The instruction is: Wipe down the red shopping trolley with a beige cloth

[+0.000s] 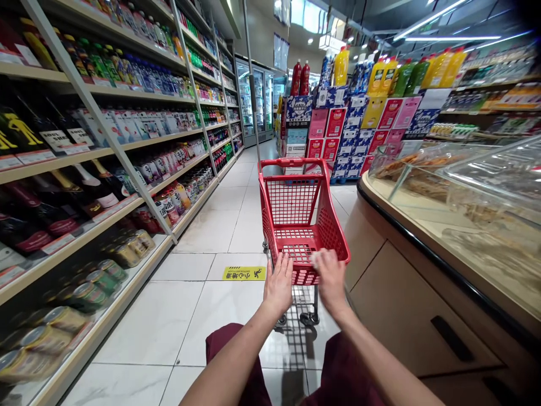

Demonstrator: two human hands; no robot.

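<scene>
A small red plastic shopping cart [293, 206] stands right in front of me, its basket holding nothing. My left hand [279, 283] is open, its fingers stretched out over the near left edge of the cart. At the near right corner is my right hand [331, 277], smeared by motion. Its fingers look bent, with a pale patch at their tips that I cannot make out. Whether either palm presses on the rim is hidden from this angle. Below the basket, dark caster wheels [310, 319] rest on the tiles.
Tall shelves [139, 200] of bottles and cans line the left side. A curved counter [393, 270] with clear covers stands close on the right. Ahead are stacked drink cartons [338, 127] and glass-door fridges [253, 96]. A yellow floor sticker [244, 273] lies left of the cart.
</scene>
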